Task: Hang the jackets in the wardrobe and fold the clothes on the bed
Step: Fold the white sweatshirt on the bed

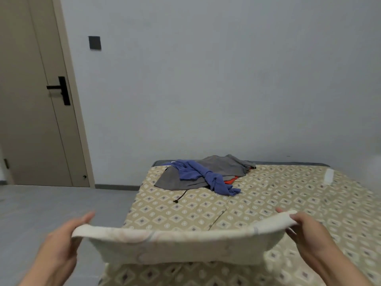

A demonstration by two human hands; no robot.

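- Held item: a pale cream cloth [181,244] is stretched taut between both hands, above the near edge of the bed [278,203].
- Left hand [68,240]: grasps the left end of the cloth. The view is motion-blurred here, so finger placement is probably thumb above and fingers beneath.
- Right hand [307,230]: grasps the right end, with the fabric wrapped over the fingers.
- Key relation: the long axis of the cloth runs left to right, parallel to the near bed edge. The lower part hangs below the hands towards the bedding. A fold would likely require lowering it flat onto the bed directly ahead.
- Remaining items: an unfolded pile lies at the far end of the bed, well apart from both hands and straight ahead. Neither hand is clearly nearer.
- Pile contents: a grey garment [222,168], a crumpled blue garment [198,172] draped over it, and an orange item [232,180] showing beneath. A dark cord [181,196] trails from the pile towards the hands.
- Materials: the cloth appears soft and thin, with a faint print. The bed cover is tan with a repeated diamond pattern and lies smooth.
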